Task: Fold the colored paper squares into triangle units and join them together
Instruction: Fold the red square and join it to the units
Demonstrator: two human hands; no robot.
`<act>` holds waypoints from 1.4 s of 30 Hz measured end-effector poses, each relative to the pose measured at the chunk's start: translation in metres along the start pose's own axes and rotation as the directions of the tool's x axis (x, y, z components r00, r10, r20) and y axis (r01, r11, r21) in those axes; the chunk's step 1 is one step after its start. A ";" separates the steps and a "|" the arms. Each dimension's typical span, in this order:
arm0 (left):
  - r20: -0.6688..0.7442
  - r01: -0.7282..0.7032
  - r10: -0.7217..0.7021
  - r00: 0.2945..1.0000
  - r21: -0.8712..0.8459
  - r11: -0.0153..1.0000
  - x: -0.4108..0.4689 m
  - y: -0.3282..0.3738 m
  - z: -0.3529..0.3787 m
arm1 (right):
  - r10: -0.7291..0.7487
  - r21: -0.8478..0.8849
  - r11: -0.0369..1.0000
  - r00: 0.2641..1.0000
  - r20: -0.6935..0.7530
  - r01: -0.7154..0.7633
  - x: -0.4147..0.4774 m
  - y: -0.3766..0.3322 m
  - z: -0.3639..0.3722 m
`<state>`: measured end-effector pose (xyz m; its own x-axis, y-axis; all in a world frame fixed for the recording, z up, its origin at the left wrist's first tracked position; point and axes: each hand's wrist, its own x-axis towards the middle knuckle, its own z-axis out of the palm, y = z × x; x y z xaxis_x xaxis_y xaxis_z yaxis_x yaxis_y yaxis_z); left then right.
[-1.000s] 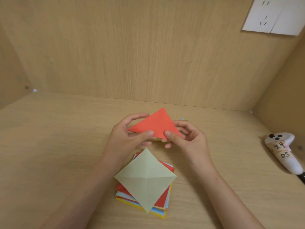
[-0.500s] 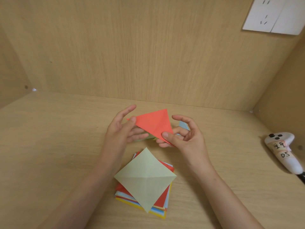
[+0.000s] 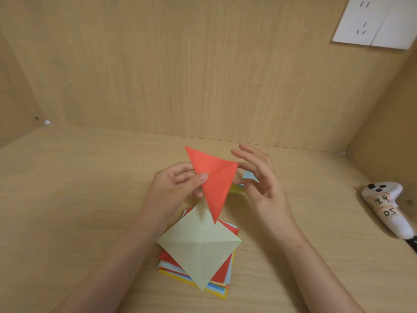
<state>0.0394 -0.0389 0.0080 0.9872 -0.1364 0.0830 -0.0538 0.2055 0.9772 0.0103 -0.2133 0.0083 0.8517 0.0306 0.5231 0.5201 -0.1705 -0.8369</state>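
Left hand [image 3: 178, 186]: pinches the red folded triangle [image 3: 214, 181] between thumb and fingers at the triangle's left edge, holding it above the table.
Red folded triangle: one long point aims down toward the near side; its tip hangs over the far corner of the pale green sheet [image 3: 199, 245].
Right hand [image 3: 264, 184]: released, fingers spread and slightly curled, just right of the triangle; whether a fingertip touches the paper's right corner cannot be told.
Pale green sheet: lies diamond-wise on top of the paper stack [image 3: 171, 267], with crease lines across it.
Paper stack: red, blue, white and yellow squares, on the wooden table [image 3: 67, 199], near the person.
Folded pieces: a light blue piece [image 3: 249, 176] and a yellow piece [image 3: 237, 189] lie on the table behind the hands, partly hidden.
Controller [image 3: 383, 206]: white, at the right edge of the table; taped labels with handwriting, the lower one appearing to read "DS"; the upper one is unreadable.
Wall outlet [image 3: 372, 21]: white plate, far right on the back panel; no writing legible.
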 end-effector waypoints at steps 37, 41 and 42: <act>-0.062 0.102 -0.099 0.993 0.045 0.994 -0.007 0.008 0.007 | 0.314 0.333 0.897 0.949 -0.018 -0.290 0.004 -0.002 0.006; -0.066 0.101 -0.097 0.993 0.058 0.993 -0.006 0.007 0.007 | 0.304 0.330 0.901 0.952 -0.016 -0.282 0.005 -0.002 0.005; -0.061 0.094 -0.090 0.994 0.059 0.994 -0.006 0.007 0.007 | 0.303 0.328 0.902 0.953 -0.020 -0.280 0.005 -0.002 0.005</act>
<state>0.0320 -0.0438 0.0159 0.9953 -0.0953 -0.0173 0.0301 0.1346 0.9904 0.0138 -0.2079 0.0112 0.9679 -0.0423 0.2476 0.2512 0.1609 -0.9545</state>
